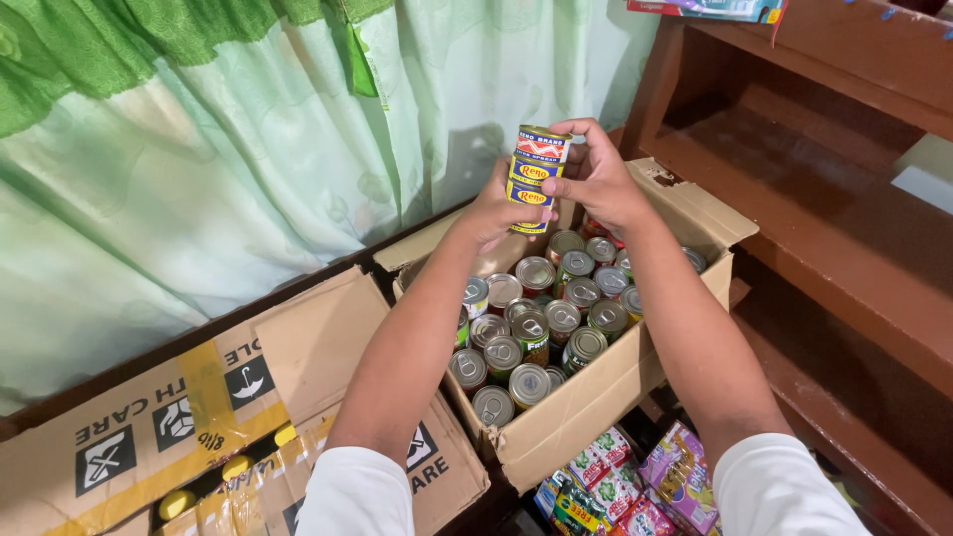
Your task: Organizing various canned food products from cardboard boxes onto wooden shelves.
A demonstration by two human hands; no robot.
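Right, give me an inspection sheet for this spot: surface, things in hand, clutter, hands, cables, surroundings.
Surface: no table seen; the open cardboard box stands on a dark floor.
Things in hand: stack of small yellow and red cans, held upright above the box; the box is filled with upright tins with pull-tab lids.
Clutter: colourful snack packets on the floor below the box; taped cardboard carton at left, yellow round things showing in its gap.
Hands: left hand and right hand both grip the can stack, fingers curled over its top.
Cables: nothing seen.
Surroundings: green curtain behind; brown wooden shelves at right.
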